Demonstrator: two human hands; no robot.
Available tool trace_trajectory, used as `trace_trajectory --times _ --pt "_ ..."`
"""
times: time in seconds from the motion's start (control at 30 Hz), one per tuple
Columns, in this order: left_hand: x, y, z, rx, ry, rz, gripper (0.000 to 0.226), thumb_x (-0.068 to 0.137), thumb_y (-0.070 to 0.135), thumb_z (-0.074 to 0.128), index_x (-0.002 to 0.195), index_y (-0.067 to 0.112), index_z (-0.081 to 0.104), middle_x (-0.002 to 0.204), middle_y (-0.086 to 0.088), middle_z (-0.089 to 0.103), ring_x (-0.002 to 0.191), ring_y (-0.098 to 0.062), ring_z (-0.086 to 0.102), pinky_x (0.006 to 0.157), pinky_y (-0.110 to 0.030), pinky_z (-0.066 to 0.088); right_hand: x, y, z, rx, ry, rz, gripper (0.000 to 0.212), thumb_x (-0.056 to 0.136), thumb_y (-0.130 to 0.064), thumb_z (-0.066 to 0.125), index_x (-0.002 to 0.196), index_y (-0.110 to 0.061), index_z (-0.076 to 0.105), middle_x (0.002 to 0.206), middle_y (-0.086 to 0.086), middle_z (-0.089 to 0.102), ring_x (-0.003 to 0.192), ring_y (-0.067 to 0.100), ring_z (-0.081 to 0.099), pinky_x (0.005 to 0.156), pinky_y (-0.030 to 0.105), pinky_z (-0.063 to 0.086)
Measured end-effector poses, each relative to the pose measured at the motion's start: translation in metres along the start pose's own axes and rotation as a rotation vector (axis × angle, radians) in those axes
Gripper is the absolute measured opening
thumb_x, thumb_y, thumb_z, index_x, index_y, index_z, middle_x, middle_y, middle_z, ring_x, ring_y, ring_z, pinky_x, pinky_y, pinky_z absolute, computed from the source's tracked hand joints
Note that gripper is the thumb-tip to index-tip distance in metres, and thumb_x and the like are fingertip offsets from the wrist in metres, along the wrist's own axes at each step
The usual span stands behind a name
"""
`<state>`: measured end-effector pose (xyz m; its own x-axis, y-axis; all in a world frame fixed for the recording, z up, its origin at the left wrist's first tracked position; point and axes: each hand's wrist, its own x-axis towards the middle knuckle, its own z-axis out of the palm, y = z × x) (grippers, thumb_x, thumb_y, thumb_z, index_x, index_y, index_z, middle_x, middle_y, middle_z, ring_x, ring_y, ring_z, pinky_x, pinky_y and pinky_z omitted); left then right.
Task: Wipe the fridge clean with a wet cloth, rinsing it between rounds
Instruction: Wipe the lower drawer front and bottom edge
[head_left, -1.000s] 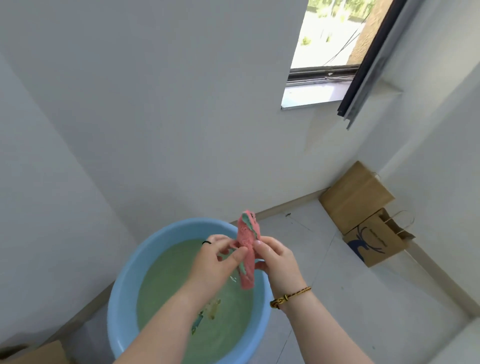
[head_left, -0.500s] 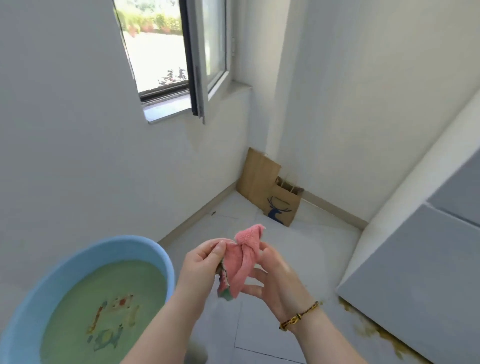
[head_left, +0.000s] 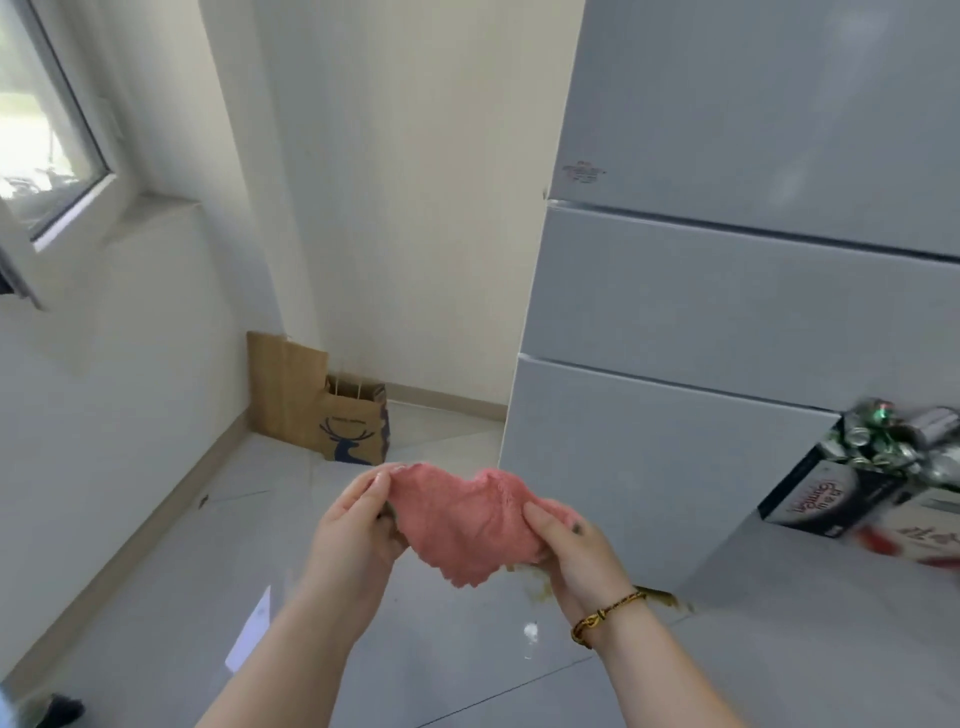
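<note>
A pink cloth is spread out between both hands in front of me, at about the height of the fridge's lowest section. My left hand pinches its left edge. My right hand, with a braided bracelet on the wrist, grips its right edge. The grey fridge stands just behind and to the right, its three front panels all closed. A yellowish-brown stain lies on the floor along the fridge's foot. The water basin is out of view.
Two brown paper bags lean in the far corner by the wall. A dark box heaped with crushed cans sits to the right of the fridge. An open window is at upper left. Pale tile floor spreads below my hands.
My view has swung right, from the blue basin to the fridge. The cloth, bunched and upright over the water a second ago, is now opened out flat between both hands.
</note>
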<state>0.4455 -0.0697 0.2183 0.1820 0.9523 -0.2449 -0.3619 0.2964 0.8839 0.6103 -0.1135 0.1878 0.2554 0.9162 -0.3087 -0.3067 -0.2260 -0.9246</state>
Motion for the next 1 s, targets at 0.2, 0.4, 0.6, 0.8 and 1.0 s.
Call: trace_trajectory --times 0.2,0.4,0.6,0.8,1.0 --pt "0.062 -0.016 0.029 0.116 -0.122 -0.136 0.02 0.094 0.011 0.038 0.093 0.008 0.059 0.091 -0.013 0.063 0.077 -0.023 0.058 0.062 -0.031 0.05 0.031 -0.026 -0.027 0.004 0.074 -0.003 0.02 0.092 -0.003 0.046 0.078 -0.008 0.059 0.07 0.004 0.058 0.062 0.012 0.053 0.051 0.019 0.045" --pt "0.141 -0.022 0.05 0.321 -0.172 -0.209 0.018 0.086 0.011 0.059 0.104 0.013 0.056 0.1 -0.008 0.061 0.086 -0.019 0.058 0.073 -0.029 0.046 0.084 -0.045 -0.036 0.062 0.179 -0.003 0.02 0.092 -0.007 0.048 0.078 -0.012 0.06 0.072 0.003 0.061 0.066 0.013 0.056 0.057 0.026 0.044" --pt "0.189 -0.019 0.091 0.617 -0.595 -0.081 0.022 0.079 0.037 0.06 0.099 0.027 0.065 0.087 0.01 0.066 0.078 0.004 0.058 0.074 -0.008 0.041 0.121 -0.06 -0.045 -0.212 0.129 -0.104 0.011 0.071 -0.02 0.061 0.081 -0.018 0.065 0.067 -0.009 0.067 0.063 0.003 0.062 0.057 0.015 0.047" --pt "0.2 -0.036 0.114 0.5 -0.742 -0.115 0.02 0.089 0.015 0.054 0.105 0.015 0.067 0.068 0.004 0.071 0.059 -0.002 0.062 0.054 -0.009 0.042 0.14 -0.06 -0.061 -0.544 0.074 -0.18 0.034 0.087 0.007 0.051 0.1 -0.019 0.068 0.097 -0.022 0.056 0.09 -0.022 0.052 0.078 -0.001 0.038" --pt "0.216 -0.073 0.131 0.491 -0.522 -0.081 0.028 0.087 0.007 0.054 0.062 0.009 0.064 0.041 -0.009 0.056 0.039 -0.015 0.047 0.048 -0.02 0.038 0.173 -0.034 -0.085 -0.536 0.258 -0.26 0.07 0.083 0.003 0.061 0.056 -0.062 0.06 0.09 -0.014 0.058 0.085 -0.015 0.055 0.068 0.002 0.043"
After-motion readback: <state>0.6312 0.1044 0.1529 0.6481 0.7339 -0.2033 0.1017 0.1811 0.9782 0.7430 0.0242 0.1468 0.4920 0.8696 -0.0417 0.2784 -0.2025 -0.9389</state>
